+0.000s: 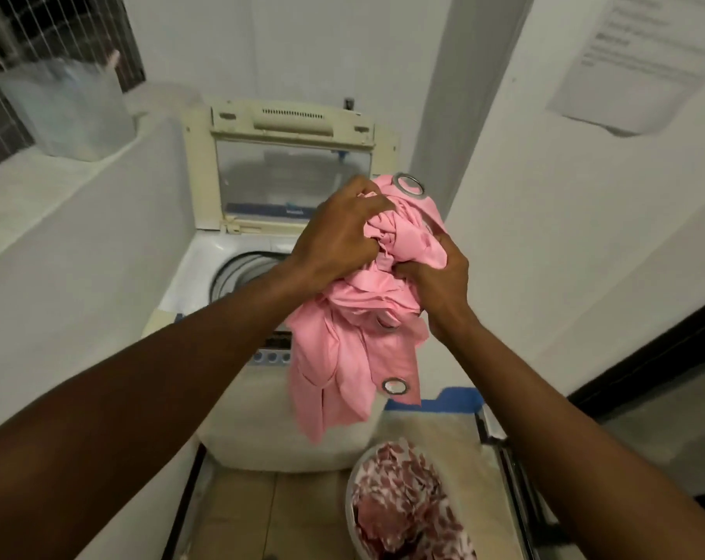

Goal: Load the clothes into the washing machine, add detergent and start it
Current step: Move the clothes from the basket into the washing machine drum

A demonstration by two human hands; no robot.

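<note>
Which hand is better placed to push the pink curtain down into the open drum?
Probably left: the left hand grips the pink curtain nearest the drum; the right hand holds its far side.

Pink curtain [355, 357]; cream washer [205, 163]; red-white patterned cloth [403, 503]

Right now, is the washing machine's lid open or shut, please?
Open: the lid stands upright behind the exposed drum opening.
</note>
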